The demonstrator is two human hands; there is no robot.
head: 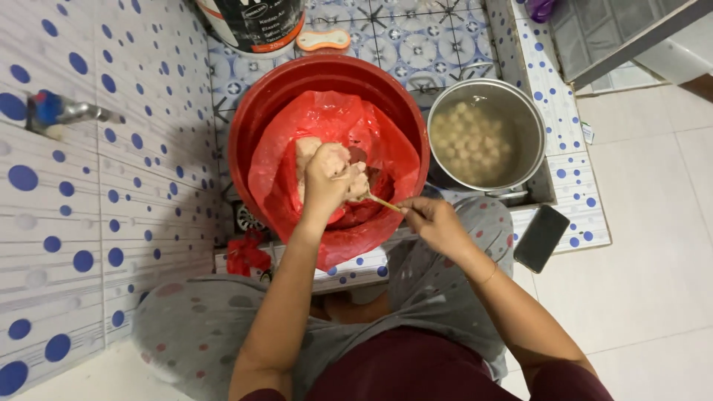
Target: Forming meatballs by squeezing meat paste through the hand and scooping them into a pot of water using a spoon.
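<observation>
My left hand [332,177] is closed around a lump of pale meat paste over a red plastic bag [286,160] that lines a red bucket [256,111]. More pale paste [305,151] lies in the bag behind the hand. My right hand [437,225] grips a thin spoon [384,202] whose tip touches the paste squeezed from my left fist. To the right of the bucket stands a steel pot [529,126] of water with several pale balls [469,141] floating in it.
A dark phone [541,238] lies on the tiled ledge at the right. A tap [63,111] sticks out of the dotted tile wall on the left. A white pail [256,26] and an orange sponge [322,40] sit behind the bucket.
</observation>
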